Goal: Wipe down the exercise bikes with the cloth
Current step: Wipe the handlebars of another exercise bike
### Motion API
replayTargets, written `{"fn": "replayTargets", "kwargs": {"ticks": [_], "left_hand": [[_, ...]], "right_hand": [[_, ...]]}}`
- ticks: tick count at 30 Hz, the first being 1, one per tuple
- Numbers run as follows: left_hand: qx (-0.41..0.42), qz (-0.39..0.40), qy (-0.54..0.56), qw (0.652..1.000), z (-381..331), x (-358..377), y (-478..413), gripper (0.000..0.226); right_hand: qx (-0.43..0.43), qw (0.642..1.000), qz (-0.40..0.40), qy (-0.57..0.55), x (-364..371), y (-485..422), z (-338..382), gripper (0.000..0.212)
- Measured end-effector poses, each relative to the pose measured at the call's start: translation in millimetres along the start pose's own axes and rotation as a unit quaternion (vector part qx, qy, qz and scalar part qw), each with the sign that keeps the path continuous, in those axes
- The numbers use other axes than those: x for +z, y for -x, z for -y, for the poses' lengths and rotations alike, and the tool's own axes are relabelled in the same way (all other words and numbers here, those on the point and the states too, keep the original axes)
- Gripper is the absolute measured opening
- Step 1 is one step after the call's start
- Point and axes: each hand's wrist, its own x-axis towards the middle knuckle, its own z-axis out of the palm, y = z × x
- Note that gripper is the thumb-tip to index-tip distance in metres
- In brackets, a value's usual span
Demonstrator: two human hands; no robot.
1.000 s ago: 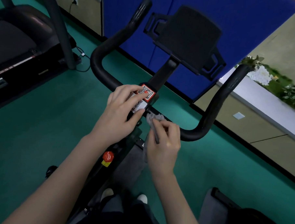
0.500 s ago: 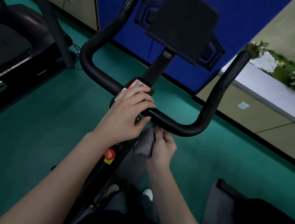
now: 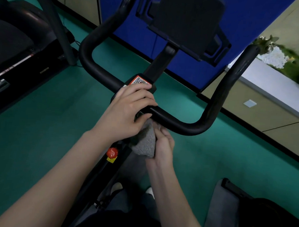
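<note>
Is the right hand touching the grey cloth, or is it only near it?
Touching. The head view shows the right hand with its fingers curled round the grey cloth, holding it bunched just under the handlebar.

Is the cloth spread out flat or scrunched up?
Scrunched up: the grey cloth sits bunched in the right hand, not flat.

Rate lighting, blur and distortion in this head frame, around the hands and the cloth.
Head view: dim, bluish light, faint sheen on the black padded handlebar; the grey knitted cloth, left hand and right hand are fairly sharp; the white flowers at the right edge smear; wide-angle stretch shows toward the frame edges.
</note>
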Motion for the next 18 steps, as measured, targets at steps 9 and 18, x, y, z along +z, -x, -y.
{"fn": "replayTargets", "kwargs": {"ticks": [9, 18], "left_hand": [[0.0, -0.013, -0.022, 1.0, -8, 2, -1, 0.03], [0.048, -0.007, -0.075, 0.996, -28, 18, -9, 0.03]], "right_hand": [[-0.066, 0.995, -0.036, 0.059, -39, 9, 29, 0.012], [-0.206, 0.952, -0.045, 0.224, -44, 0, 13, 0.013]]}}
